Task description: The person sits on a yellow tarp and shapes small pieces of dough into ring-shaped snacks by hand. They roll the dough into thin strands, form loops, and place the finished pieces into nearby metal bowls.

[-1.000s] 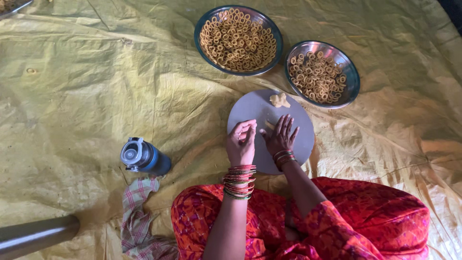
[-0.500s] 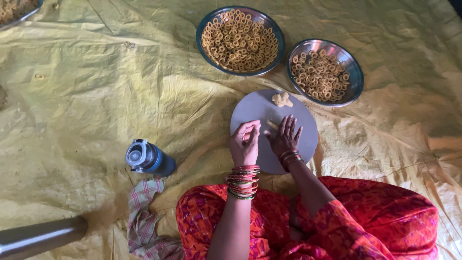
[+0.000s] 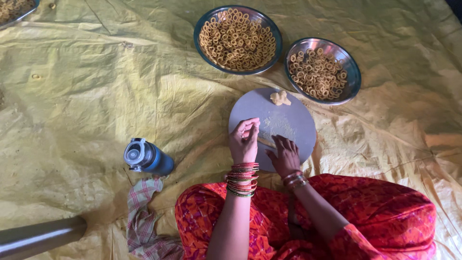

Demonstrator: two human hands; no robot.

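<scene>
Both hands unmoved on round board, dough strip between

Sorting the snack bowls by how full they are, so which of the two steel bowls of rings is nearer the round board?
The smaller bowl, right of the larger one; its rim nearly meets the round board.

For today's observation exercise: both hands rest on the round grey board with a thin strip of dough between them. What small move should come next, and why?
Probably the left hand curls the end of the dough strip round to meet itself in a ring. The strip already lies thin on the round board, under the right hand. Both steel bowls hold many such rings, while a dough lump waits at the far edge.
</scene>
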